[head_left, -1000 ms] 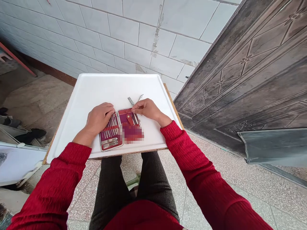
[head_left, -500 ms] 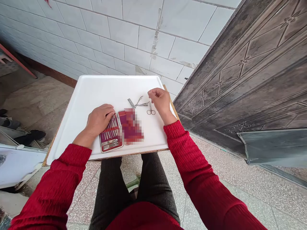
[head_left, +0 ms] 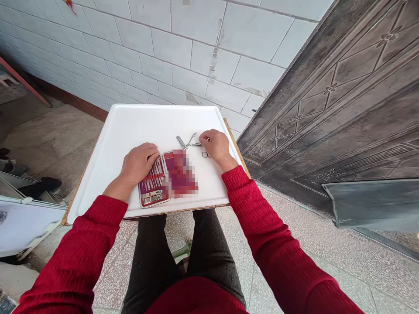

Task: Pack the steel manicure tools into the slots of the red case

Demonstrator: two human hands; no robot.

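An opened manicure case (head_left: 154, 201) lies near the front of a white tabletop (head_left: 131, 126). Its left half holds several slim metal tools and nail clippers under a red strap; the right half is blurred out. My left hand (head_left: 139, 162) is closed over the upper left edge of the case. Fingertips pinched, my right hand (head_left: 216, 146) is low over the small scissors (head_left: 204, 154), covering most of them. Whether anything is in that pinch is hidden. Just left of it lie cuticle nippers (head_left: 194, 140) and a nail clipper (head_left: 180, 141).
Behind the table stands a white tiled wall (head_left: 170, 48). A dark patterned door (head_left: 314, 113) slants along the right side. Below the table's front edge are my legs (head_left: 209, 248) and a speckled floor (head_left: 258, 279).
My right hand has come down and slightly toward me, now covering more of the scissors. The left hand stays on the case. The view has shifted a little.
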